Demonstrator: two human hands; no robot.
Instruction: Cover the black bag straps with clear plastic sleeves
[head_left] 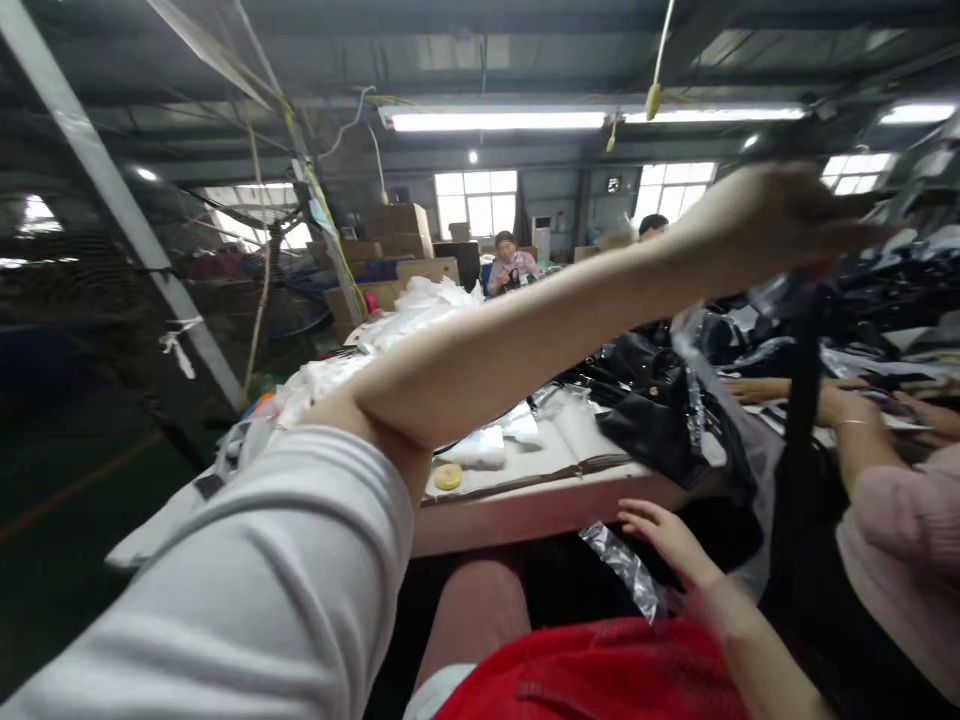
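My left arm, in a white sleeve, reaches up and across to the right. My left hand [780,212] is raised and blurred, closed round the top of a black strap [804,385] that hangs straight down from it. My right hand [664,535] is low, below the table's front edge [525,512], with fingers spread and nothing in them. It lies next to a crumpled strip of clear plastic [624,568]. Red cloth [600,670] covers my lap.
Black handbags [651,400] and clear wrapping lie on the table, with white packing piles [405,318] and a yellow tape roll [448,477]. A co-worker in a pink sleeve [900,545] sits at the right. Another person [510,262] sits at the back by cardboard boxes [397,228].
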